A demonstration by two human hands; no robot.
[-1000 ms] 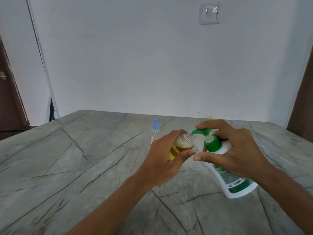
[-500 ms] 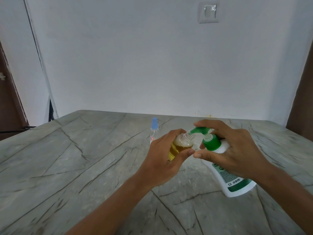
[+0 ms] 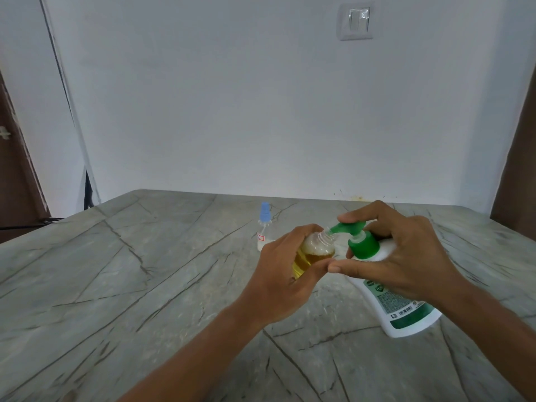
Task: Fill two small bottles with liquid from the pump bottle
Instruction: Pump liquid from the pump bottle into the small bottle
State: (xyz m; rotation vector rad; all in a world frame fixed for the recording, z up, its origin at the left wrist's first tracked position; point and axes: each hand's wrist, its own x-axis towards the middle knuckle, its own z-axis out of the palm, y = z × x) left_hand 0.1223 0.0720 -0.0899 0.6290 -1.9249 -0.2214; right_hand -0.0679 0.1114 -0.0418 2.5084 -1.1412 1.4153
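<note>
My left hand (image 3: pixel 285 274) grips a small clear bottle (image 3: pixel 314 252), tilted, with yellow liquid and foam inside. Its open neck meets the nozzle of the green pump head (image 3: pixel 352 232) on a white pump bottle (image 3: pixel 403 306), which leans on the table. My right hand (image 3: pixel 397 256) holds the pump bottle's shoulder, with the index finger lying over the pump head. A second small bottle (image 3: pixel 264 227) with a blue spray cap stands upright on the table just behind my left hand, with some whitish liquid at its bottom.
The grey stone-patterned table (image 3: pixel 130 285) runs to a white wall at the back. A light switch (image 3: pixel 358 20) is high on the wall. Brown door edges stand at the far left (image 3: pixel 17 169) and far right (image 3: pixel 519 158).
The pump head has risen a little under my right index finger. Both hands and the small bottle stay in the same place.
</note>
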